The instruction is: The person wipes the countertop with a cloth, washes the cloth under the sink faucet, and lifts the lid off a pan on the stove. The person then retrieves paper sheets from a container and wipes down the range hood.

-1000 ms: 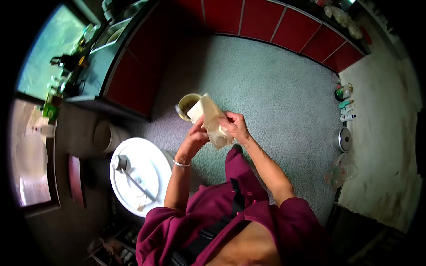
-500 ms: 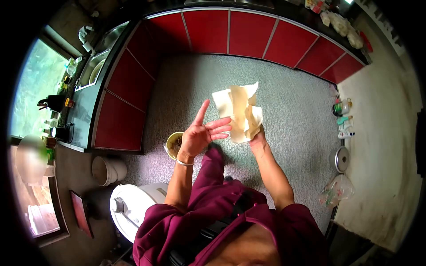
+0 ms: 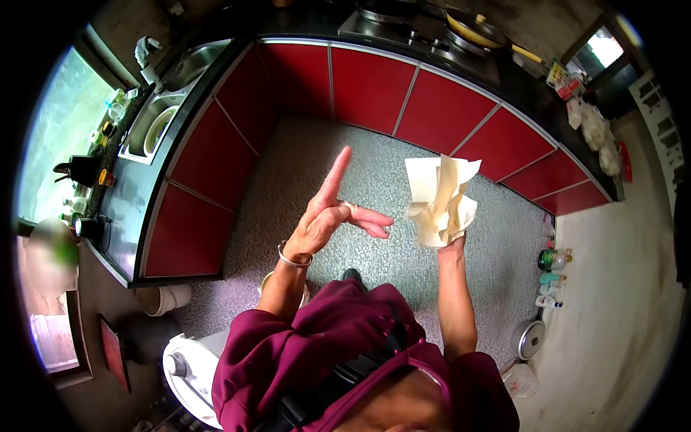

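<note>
My right hand (image 3: 452,248) grips a bunch of crumpled cream paper sheets (image 3: 446,201) from below, and most of its fingers are hidden behind the paper. The sheets stick up and outward in loose folds. To the left, my left hand (image 3: 324,222) is held in the air with its fingers stretched out. The index finger points forward, while the other fingers extend to the right. Nothing is in this hand, and a gap separates it from the paper. A bangle (image 3: 294,258) circles the left wrist.
Red cabinets (image 3: 374,86) run under a dark counter with a sink (image 3: 151,133) and a covered pan (image 3: 475,30). A bin (image 3: 306,295) is partly behind my left arm. Near the right wall stand bottles (image 3: 553,259) and a metal lid (image 3: 530,338). A white appliance (image 3: 188,367) is at lower left.
My view has turned and shifted forward, bringing the stove into sight. My hands have moved apart, the right carrying the paper rightward. The left fingers have turned to a more edge-on pose.
</note>
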Action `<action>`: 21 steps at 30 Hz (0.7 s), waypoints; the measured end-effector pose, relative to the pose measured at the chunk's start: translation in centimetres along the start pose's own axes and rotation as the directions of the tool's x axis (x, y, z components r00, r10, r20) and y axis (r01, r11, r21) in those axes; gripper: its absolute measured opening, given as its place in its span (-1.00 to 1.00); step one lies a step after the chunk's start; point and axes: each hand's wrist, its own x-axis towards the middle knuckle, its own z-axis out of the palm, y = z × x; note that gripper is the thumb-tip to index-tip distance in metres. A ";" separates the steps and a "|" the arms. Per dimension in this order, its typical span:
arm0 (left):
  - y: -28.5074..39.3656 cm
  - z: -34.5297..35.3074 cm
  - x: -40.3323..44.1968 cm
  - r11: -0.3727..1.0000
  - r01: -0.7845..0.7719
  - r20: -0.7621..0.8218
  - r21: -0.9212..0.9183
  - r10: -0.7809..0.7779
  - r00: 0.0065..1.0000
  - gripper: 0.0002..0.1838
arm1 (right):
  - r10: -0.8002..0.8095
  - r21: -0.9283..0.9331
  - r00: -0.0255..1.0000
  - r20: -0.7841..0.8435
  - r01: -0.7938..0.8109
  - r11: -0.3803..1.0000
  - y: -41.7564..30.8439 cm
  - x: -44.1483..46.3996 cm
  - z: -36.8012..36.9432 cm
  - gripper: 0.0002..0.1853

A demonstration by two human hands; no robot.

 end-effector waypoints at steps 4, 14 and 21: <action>-0.4 -7.0 4.5 0.998 -0.005 -0.135 0.067 0.014 0.991 -0.31 | -0.028 0.018 0.996 -0.081 0.030 0.999 -0.4 6.4 -1.2 -0.57; -7.6 -27.1 8.4 0.653 0.757 -0.706 0.025 -0.524 0.476 -0.30 | 0.139 -0.077 0.985 -0.105 -0.148 0.986 -6.8 26.5 0.5 -0.62; -3.2 -31.4 20.5 1.000 -0.009 -0.355 0.004 0.010 0.935 -0.38 | 0.370 -0.013 0.929 -0.009 -0.370 0.929 -5.5 39.3 4.9 -0.63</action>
